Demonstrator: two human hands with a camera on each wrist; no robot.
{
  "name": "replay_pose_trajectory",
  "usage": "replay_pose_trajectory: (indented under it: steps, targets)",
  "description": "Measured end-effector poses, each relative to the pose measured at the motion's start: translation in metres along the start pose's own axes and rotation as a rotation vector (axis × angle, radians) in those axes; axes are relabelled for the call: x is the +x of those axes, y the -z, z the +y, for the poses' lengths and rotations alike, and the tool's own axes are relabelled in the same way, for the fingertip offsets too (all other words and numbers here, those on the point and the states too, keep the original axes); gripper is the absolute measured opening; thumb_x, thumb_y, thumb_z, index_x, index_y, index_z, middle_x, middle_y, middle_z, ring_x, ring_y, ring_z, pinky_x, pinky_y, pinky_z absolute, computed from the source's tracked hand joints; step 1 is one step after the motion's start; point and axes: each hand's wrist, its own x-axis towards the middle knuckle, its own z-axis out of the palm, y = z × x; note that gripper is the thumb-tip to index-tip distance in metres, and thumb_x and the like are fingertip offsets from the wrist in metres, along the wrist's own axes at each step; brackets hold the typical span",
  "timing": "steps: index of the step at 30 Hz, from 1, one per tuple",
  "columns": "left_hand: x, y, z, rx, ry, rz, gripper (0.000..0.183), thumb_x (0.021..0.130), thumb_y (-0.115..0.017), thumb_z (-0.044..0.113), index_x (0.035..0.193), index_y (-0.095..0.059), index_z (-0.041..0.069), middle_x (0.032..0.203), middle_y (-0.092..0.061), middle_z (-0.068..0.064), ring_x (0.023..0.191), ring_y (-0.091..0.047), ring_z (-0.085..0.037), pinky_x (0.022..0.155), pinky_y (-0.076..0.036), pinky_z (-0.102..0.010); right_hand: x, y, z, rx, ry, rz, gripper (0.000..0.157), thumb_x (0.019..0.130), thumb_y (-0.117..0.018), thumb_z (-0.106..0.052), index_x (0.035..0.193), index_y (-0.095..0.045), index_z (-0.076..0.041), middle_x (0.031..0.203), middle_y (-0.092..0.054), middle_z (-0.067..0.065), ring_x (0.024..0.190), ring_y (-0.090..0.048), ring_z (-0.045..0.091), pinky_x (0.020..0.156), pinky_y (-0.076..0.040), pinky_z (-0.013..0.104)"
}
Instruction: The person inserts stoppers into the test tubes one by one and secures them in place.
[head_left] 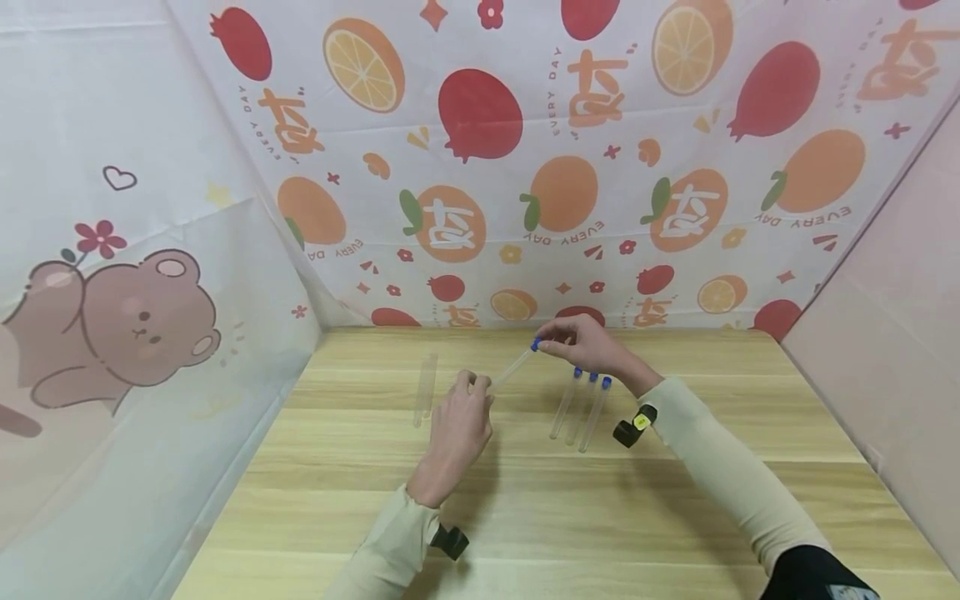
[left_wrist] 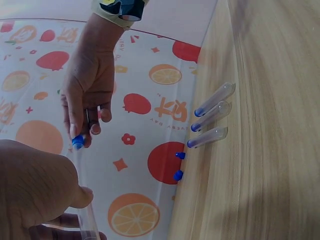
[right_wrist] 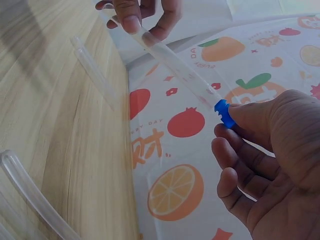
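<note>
My left hand (head_left: 459, 421) grips a clear test tube (right_wrist: 180, 72) near its lower end, holding it tilted above the table. At the tube's upper end, my right hand (head_left: 588, 343) pinches a blue cap (right_wrist: 225, 114) between thumb and index finger. The cap sits at the tube's mouth; how far it is pushed in I cannot tell. Below the right hand, three clear tubes with blue caps (head_left: 592, 377) lie side by side on the table. Two clear tubes (head_left: 425, 387) without visible caps lie left of my left hand.
Two loose blue caps (left_wrist: 178, 175) lie by the table's far edge in the left wrist view. The wooden table (head_left: 525, 517) meets a fruit-printed cloth (head_left: 480, 208) behind it. A bear-printed cloth (head_left: 150, 317) hangs at the left, a pale wall (head_left: 892, 333) at the right.
</note>
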Motion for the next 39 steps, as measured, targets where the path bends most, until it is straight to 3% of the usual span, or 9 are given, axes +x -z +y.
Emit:
replay_pose_trajectory:
  steps: [8, 14, 21, 28, 37, 39]
  targets:
    - [-0.0003, 0.0001, 0.0002, 0.007, -0.033, 0.010, 0.020, 0.096, -0.068, 0.012, 0.115, -0.066, 0.007, 0.109, -0.065, -0.014, 0.063, -0.056, -0.018, 0.042, -0.033, -0.015, -0.0010, -0.0003, 0.0018, 0.035, 0.013, -0.010, 0.019, 0.099, -0.067, -0.021, 0.111, -0.074, -0.009, 0.100, -0.076, 0.011, 0.087, -0.069, 0.031, 0.073, -0.056, 0.028]
    - [0.0000, -0.0002, 0.0004, 0.009, -0.035, 0.013, 0.019, 0.096, -0.068, 0.011, 0.114, -0.066, 0.007, 0.108, -0.065, -0.014, 0.061, -0.054, -0.016, 0.041, -0.032, -0.015, -0.0015, 0.0002, 0.0030, 0.050, 0.021, -0.014, 0.017, 0.098, -0.068, -0.020, 0.109, -0.074, -0.008, 0.100, -0.076, 0.015, 0.080, -0.067, 0.023, 0.067, -0.054, 0.025]
    - [0.0001, -0.0011, 0.0004, 0.023, -0.056, 0.026, 0.019, 0.095, -0.068, 0.008, 0.113, -0.065, 0.006, 0.105, -0.064, -0.014, 0.060, -0.054, -0.017, 0.042, -0.032, -0.014, -0.0020, 0.0024, 0.0030, 0.119, 0.007, -0.031, 0.015, 0.098, -0.068, -0.019, 0.108, -0.074, -0.008, 0.098, -0.074, 0.011, 0.075, -0.064, 0.012, 0.066, -0.056, 0.025]
    - [0.0016, -0.0018, 0.0012, 0.020, -0.090, 0.070, 0.018, 0.093, -0.069, 0.007, 0.111, -0.063, 0.007, 0.099, -0.061, -0.010, 0.061, -0.053, -0.017, 0.042, -0.033, -0.016, -0.0032, 0.0061, 0.0016, 0.200, 0.010, -0.064, 0.012, 0.098, -0.067, -0.014, 0.104, -0.073, -0.005, 0.096, -0.073, 0.014, 0.078, -0.067, 0.013, 0.071, -0.059, 0.026]
    - [0.0051, -0.0009, 0.0034, 0.061, -0.133, 0.102, 0.014, 0.092, -0.069, 0.004, 0.102, -0.061, 0.007, 0.095, -0.060, -0.009, 0.065, -0.055, -0.018, 0.043, -0.038, -0.018, -0.0023, 0.0037, 0.0033, 0.199, 0.021, -0.067, 0.010, 0.097, -0.067, -0.012, 0.101, -0.071, -0.003, 0.098, -0.070, 0.019, 0.079, -0.065, 0.022, 0.072, -0.059, 0.035]
    - [0.0051, -0.0011, 0.0038, 0.067, -0.133, 0.098, 0.013, 0.092, -0.069, 0.003, 0.102, -0.062, 0.007, 0.092, -0.061, -0.008, 0.065, -0.054, -0.017, 0.044, -0.038, -0.017, -0.0020, 0.0027, 0.0043, 0.208, 0.024, -0.078, 0.011, 0.098, -0.067, -0.011, 0.101, -0.071, -0.002, 0.100, -0.071, 0.020, 0.081, -0.066, 0.021, 0.074, -0.060, 0.032]
